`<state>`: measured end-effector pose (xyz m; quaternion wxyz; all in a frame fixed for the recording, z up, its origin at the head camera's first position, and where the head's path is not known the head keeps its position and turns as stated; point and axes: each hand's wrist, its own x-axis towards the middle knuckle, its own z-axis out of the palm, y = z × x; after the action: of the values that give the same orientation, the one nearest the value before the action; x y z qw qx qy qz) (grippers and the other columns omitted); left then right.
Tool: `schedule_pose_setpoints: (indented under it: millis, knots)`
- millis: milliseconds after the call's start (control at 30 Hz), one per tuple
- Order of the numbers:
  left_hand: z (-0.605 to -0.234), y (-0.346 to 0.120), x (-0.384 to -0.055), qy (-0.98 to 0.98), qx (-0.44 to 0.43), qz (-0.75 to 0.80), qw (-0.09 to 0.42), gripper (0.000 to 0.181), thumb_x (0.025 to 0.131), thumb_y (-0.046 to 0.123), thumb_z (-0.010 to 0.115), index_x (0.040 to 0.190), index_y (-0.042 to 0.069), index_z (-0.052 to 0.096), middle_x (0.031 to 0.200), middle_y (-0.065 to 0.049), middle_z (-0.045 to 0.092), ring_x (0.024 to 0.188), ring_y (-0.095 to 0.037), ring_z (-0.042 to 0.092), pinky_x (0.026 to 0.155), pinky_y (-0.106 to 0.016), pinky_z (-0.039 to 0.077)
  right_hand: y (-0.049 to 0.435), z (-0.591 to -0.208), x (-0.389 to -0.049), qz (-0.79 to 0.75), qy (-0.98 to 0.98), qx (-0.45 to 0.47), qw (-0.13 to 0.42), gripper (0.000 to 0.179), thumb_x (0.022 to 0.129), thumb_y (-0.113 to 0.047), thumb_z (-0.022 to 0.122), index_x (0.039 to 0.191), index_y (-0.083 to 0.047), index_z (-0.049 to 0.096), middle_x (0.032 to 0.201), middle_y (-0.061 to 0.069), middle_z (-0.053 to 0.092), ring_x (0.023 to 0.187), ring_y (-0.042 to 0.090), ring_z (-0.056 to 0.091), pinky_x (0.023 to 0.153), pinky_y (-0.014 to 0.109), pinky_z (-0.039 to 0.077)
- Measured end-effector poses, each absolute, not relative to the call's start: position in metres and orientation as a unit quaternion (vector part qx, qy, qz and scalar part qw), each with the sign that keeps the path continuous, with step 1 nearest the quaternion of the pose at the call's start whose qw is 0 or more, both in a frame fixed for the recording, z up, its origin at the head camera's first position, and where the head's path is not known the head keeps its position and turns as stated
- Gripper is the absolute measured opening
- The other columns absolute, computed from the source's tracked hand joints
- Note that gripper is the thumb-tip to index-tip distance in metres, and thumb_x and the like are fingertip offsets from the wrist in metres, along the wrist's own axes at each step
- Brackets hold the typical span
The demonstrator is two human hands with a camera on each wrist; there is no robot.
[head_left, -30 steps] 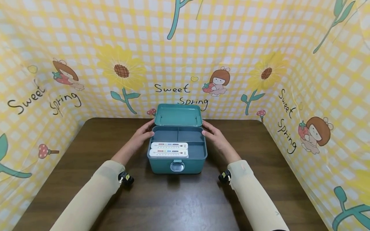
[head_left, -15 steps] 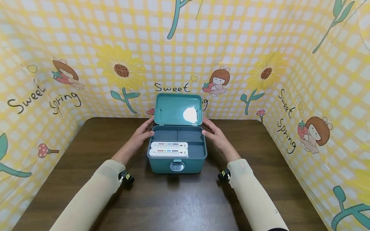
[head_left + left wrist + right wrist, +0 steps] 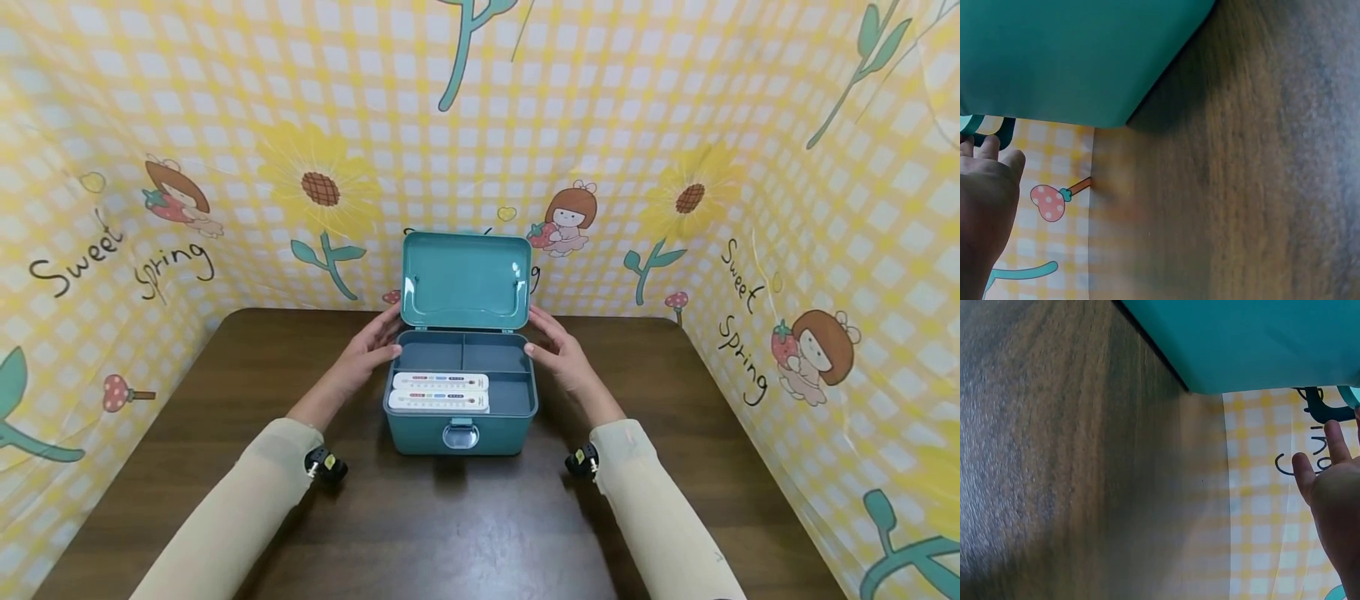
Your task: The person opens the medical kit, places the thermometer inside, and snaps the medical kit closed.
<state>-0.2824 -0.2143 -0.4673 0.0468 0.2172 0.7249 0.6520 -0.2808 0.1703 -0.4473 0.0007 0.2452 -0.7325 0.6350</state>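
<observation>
A teal storage box (image 3: 423, 435) stands on the table in the head view. Its hinged lid (image 3: 465, 279) is raised at the back, inner face toward me. Two flat white strips with printed scales, like thermometers (image 3: 438, 402), lie in the front left of the grey divided tray (image 3: 512, 392). My left hand (image 3: 365, 357) is at the rear left corner, thumb at the rim, fingers extended behind the lid's edge. Mirroring it, my right hand (image 3: 566, 360) is at the rear right corner. Both wrist views show extended fingers by a dark handle (image 3: 1005, 132) behind the box.
A silver clasp (image 3: 461, 434) hangs on the box's front. The brown wooden table (image 3: 450, 533) is enclosed by a yellow checked cloth (image 3: 442, 167) with printed flowers and figures, at the back and both sides. A small dark camera (image 3: 326, 464) sits at the left wrist.
The lid has swung upward and forward from leaning far back to standing more upright. Both hands stay by the rear corners, and the strips have not moved in the tray.
</observation>
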Motion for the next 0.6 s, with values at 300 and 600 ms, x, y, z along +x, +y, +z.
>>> schedule_pose_setpoints:
  millis: [300,600]
  knots:
    - [-0.462,-0.211,-0.274,0.734,0.2,0.649,0.023,0.067,0.105,0.007,0.056,0.163,0.019,0.027,0.165,-0.013,0.035,0.154,-0.035,0.028,0.124,-0.058,0.023,0.169,-0.443,-0.276,0.61,-0.753,0.244,0.04,0.057,0.097,-0.002,0.067,0.15,0.002,0.047,0.164,0.015,0.034,0.146,0.039,0.034,0.119,0.066,0.025]
    - [-0.46,-0.21,-0.268,0.762,0.187,0.62,-0.001,0.065,0.104,0.016,0.061,0.162,0.025,0.033,0.161,-0.011,0.043,0.149,-0.035,0.037,0.121,-0.06,0.031,0.166,-0.436,-0.268,0.582,-0.773,0.241,0.077,0.053,0.095,-0.001,0.07,0.145,0.005,0.053,0.158,0.022,0.04,0.138,0.043,0.041,0.116,0.064,0.027]
